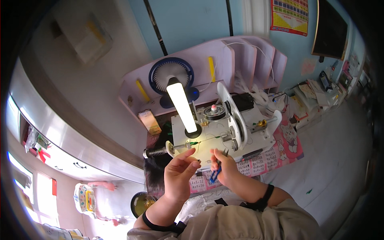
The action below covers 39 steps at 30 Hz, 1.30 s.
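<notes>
Blue snips (216,174) sit gripped inside the right hand (225,166).

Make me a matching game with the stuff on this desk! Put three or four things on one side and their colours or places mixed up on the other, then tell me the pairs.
Things:
1. lamp
2. fan
3. small tool
4. box

Matches:
A. blue, held in the right hand
B. yellowish, lying left of the white machine
C. long, white and glowing
D. round with a blue ring, on the shelf behind the lamp

Pairs: 1-C, 2-D, 3-A, 4-B
</notes>
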Tool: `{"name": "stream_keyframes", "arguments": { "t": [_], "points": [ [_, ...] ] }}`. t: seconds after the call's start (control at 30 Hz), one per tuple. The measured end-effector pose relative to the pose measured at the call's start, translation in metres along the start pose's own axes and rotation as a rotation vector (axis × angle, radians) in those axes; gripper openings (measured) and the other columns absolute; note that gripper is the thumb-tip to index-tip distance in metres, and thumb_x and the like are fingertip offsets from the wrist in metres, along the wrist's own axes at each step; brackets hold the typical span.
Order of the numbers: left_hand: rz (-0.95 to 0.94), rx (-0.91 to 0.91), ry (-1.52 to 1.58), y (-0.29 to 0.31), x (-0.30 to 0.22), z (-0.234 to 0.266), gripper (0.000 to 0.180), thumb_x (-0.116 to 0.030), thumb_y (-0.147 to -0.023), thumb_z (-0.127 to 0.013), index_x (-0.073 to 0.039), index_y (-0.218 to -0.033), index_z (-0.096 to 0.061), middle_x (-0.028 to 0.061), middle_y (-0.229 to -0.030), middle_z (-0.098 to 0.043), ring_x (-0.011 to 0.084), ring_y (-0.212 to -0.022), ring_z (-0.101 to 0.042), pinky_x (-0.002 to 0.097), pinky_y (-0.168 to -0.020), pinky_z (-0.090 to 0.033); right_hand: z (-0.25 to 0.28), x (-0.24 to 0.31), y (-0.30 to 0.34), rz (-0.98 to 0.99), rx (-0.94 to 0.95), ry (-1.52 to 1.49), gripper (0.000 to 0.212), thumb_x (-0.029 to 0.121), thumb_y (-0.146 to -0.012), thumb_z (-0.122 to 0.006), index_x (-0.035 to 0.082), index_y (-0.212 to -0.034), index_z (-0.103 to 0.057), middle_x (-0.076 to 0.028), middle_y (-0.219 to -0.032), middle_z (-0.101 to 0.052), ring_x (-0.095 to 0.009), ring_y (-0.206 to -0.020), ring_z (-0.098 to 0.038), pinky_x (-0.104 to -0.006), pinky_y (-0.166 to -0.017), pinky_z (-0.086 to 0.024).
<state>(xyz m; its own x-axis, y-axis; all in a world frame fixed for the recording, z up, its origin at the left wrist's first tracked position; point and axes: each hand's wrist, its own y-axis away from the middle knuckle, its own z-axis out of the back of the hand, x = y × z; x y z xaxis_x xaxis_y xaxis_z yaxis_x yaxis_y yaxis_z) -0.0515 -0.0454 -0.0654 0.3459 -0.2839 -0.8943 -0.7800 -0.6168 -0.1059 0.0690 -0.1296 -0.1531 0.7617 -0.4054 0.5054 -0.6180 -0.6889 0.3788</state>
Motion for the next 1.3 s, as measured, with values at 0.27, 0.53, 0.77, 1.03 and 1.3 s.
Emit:
{"name": "stream_keyframes", "arguments": {
  "t": [0.27, 0.53, 0.77, 1.03, 1.3],
  "points": [
    [-0.095, 0.121, 0.035, 0.026, -0.011, 0.001, 0.045, 0.01, -0.079, -0.064, 0.001, -0.122, -0.053, 0.0096, -0.091, -0.066, 0.0131, -0.086, -0.063, 0.0261, -0.081, -0.051, -0.041, 0.03, 0.09, 0.78, 0.332, 0.815, 0.02, 0.003, -0.082, -0.065, 0.004, -0.102, -0.064, -0.002, -0.08, -0.057, -0.006, -0.062, -0.049, -0.0199, -0.056, -0.038],
    [-0.069, 0.242, 0.013, 0.048, -0.028, 0.0, 0.041, 0.005, -0.081, -0.066, 0.002, -0.12, -0.055, 0.0103, -0.09, -0.068, 0.0142, -0.085, -0.063, 0.027, -0.077, -0.051, -0.06, 0.027, 0.115, 1.072, 0.421, 0.932, 0.008, -0.001, -0.079, -0.065, 0.002, -0.085, -0.06, -0.007, -0.078, -0.06, -0.008, -0.062, -0.052, -0.0219, -0.055, -0.04],
    [-0.568, 0.284, -0.705, 0.039, -0.057, 0.012, 0.022, -0.007, -0.074, -0.074, -0.003, -0.095, -0.069, 0.0097, -0.088, -0.068, 0.0209, -0.075, -0.062, 0.0315, -0.072, -0.048, -0.072, 0.026, 0.131, 1.111, 0.45, 0.989, 0.009, -0.001, -0.079, -0.066, 0.002, -0.085, -0.059, -0.008, -0.078, -0.06, -0.011, -0.063, -0.054, -0.023, -0.056, -0.041],
    [-1.15, 0.087, -1.107, 0.043, -0.061, 0.018, 0.021, -0.009, -0.065, -0.076, -0.008, -0.085, -0.069, 0.0023, -0.078, -0.065, 0.0194, -0.075, -0.06, 0.0394, -0.087, -0.043, -0.072, 0.016, 0.122, 0.877, 0.431, 0.889, 0.009, 0.003, -0.081, -0.066, 0.0, -0.089, -0.064, -0.007, -0.082, -0.062, -0.007, -0.066, -0.052, -0.0221, -0.06, -0.04],
    [-1.442, 0.008, -1.459, 0.031, -0.052, 0.018, 0.02, -0.015, -0.067, -0.067, -0.013, -0.086, -0.071, -0.0047, -0.08, -0.064, 0.0121, -0.077, -0.059, 0.0421, -0.089, -0.042, -0.072, 0.015, 0.105, 0.354, 0.391, 0.433, 0.005, 0.004, -0.085, -0.063, 0.0, -0.088, -0.064, -0.001, -0.079, -0.06, -0.004, -0.065, -0.047, -0.0206, -0.057, -0.036]
  ]
}}
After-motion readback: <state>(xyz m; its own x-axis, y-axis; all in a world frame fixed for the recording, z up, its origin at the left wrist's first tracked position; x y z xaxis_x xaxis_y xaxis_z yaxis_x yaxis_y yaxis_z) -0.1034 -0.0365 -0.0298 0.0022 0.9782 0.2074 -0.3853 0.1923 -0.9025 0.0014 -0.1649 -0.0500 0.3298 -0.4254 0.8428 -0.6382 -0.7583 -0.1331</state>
